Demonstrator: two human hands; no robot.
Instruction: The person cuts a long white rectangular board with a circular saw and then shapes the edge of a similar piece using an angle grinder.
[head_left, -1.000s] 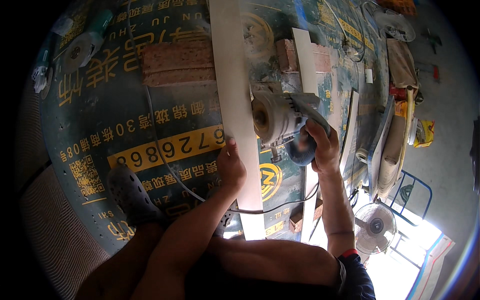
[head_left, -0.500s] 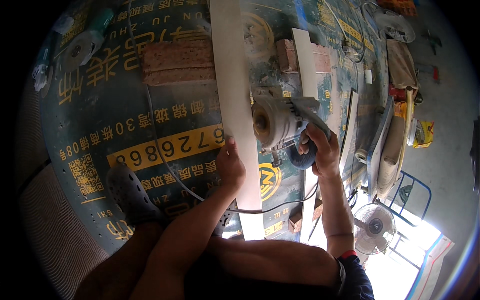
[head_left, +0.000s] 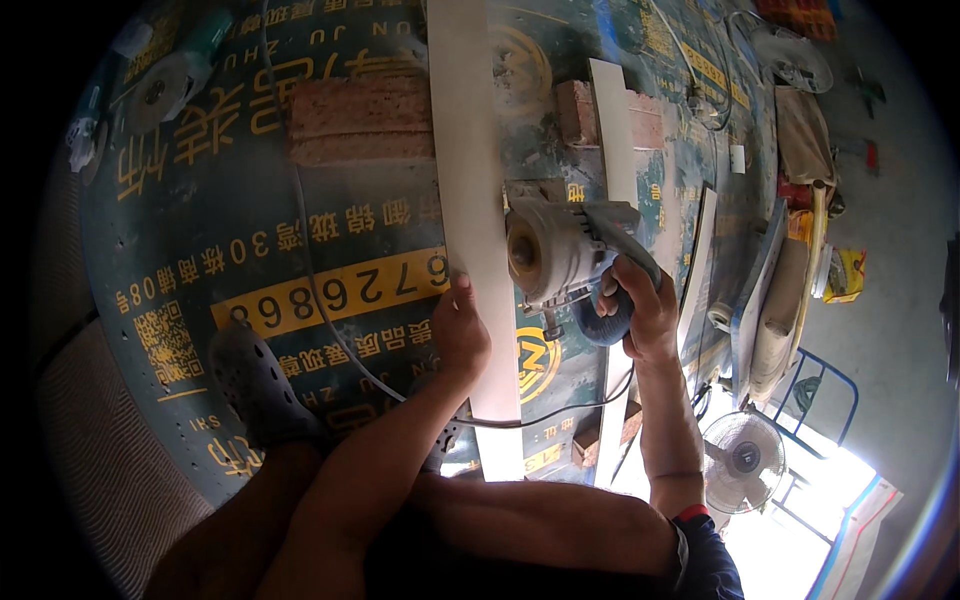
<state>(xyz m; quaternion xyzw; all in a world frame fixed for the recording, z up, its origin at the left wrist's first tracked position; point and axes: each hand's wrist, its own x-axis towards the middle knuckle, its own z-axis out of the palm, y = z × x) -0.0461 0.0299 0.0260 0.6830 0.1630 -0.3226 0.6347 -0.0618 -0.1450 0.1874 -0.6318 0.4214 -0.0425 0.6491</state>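
Note:
A long pale strip point(head_left: 466, 200) runs from the far edge toward my legs, across a red brick point(head_left: 362, 122). My left hand point(head_left: 462, 330) holds its left edge, thumb on top; the other fingers are mostly hidden. In my right hand point(head_left: 645, 305) is the rear handle of a handheld circular saw point(head_left: 560, 245), fingers wrapped round the grip. The saw lies against the strip's right edge, its round guard side facing left. Whether the blade spins or touches the strip I cannot tell. A grey cord point(head_left: 540, 422) crosses over the strip near my knees.
A narrower pale strip point(head_left: 613, 130) rests on another brick point(head_left: 645, 120) to the right. Green printed sheeting point(head_left: 380, 215) covers the floor. An angle grinder point(head_left: 165, 88) lies far left. My clog point(head_left: 262, 385) is left of the cord; a fan point(head_left: 745, 460) stands lower right.
The whole view has shifted very slightly. Both hands keep their grips, and the saw stays beside the strip's right edge.

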